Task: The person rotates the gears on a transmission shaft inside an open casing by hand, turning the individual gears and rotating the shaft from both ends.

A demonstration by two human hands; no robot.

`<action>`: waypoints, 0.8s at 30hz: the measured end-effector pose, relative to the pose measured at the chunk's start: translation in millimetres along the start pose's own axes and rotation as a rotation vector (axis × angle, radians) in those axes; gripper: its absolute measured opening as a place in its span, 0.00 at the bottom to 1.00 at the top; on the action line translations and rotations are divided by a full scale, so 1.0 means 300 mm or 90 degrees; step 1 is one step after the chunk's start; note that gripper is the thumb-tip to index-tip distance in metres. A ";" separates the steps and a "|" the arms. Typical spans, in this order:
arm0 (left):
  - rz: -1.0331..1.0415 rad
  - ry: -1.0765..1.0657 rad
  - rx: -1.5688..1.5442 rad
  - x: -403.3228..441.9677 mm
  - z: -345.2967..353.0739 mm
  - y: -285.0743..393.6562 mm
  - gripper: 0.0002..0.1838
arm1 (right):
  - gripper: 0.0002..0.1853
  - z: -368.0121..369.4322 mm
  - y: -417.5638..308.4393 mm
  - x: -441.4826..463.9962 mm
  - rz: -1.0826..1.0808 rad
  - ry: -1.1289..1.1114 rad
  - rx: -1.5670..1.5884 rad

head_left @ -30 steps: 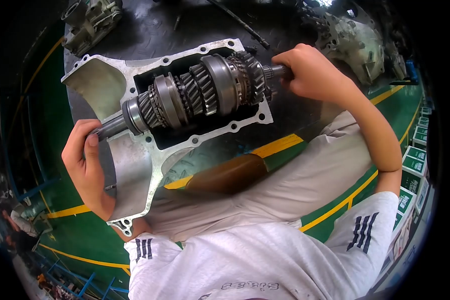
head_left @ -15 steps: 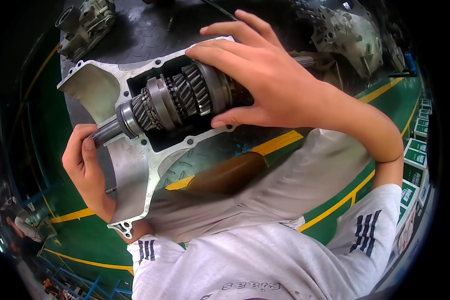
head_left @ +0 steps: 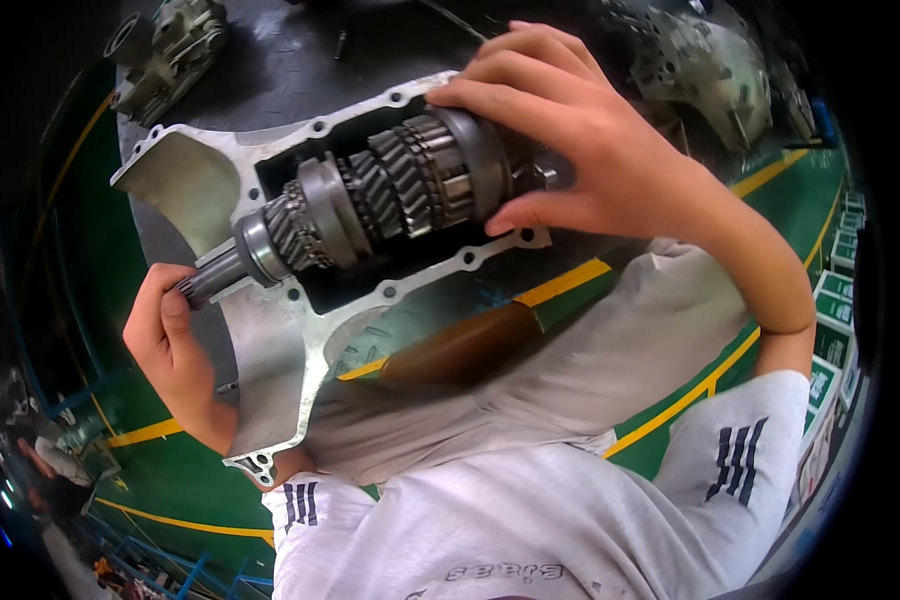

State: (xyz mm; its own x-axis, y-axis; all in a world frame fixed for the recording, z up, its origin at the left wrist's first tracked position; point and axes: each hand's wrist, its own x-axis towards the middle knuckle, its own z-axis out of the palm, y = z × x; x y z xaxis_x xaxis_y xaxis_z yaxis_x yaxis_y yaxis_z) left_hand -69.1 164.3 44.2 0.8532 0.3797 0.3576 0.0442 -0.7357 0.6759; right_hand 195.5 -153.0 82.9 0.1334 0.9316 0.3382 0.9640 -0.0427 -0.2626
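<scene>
A steel gear shaft (head_left: pixel 375 190), carrying several helical gears and rings, lies across an open cast-metal gearbox housing (head_left: pixel 315 340). My left hand (head_left: pixel 175 335) pinches the splined left end of this shaft between thumb and fingers. At the right end, my right hand (head_left: pixel 580 130) wraps around a wide smooth metal ring (head_left: pixel 475 160), fingers over the top and thumb below. A segmented band (head_left: pixel 442 172) shows just left of that ring. Part of the shaft's right end is hidden behind my right hand.
The dark, tread-patterned bench top (head_left: pixel 290 60) bears a cast part (head_left: pixel 175 60) at back left and a larger metal casing (head_left: pixel 705 75) at back right. A small pin (head_left: pixel 341 44) lies between them. Green-and-white boxes (head_left: pixel 832 325) line the right side.
My right hand has moved right along the shaft with the wide ring, uncovering the segmented band beside the gears. My left hand keeps its hold on the shaft's left end.
</scene>
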 end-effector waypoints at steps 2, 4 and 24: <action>-0.004 0.003 -0.005 0.002 0.000 0.003 0.21 | 0.44 -0.003 0.002 0.008 0.000 -0.006 0.020; -0.007 -0.022 -0.018 0.008 -0.007 0.005 0.20 | 0.45 -0.014 0.000 0.004 0.010 -0.020 0.040; -0.016 -0.021 -0.063 0.017 -0.012 0.006 0.16 | 0.08 0.068 0.132 -0.136 0.232 -0.119 -0.201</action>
State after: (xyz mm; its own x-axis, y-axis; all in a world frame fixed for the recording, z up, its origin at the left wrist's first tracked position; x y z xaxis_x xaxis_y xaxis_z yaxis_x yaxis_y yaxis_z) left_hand -66.7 166.8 49.7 0.8695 0.3767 0.3195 0.0148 -0.6664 0.7454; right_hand 223.7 -185.4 40.3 0.4586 0.8829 0.1009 0.8885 -0.4573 -0.0378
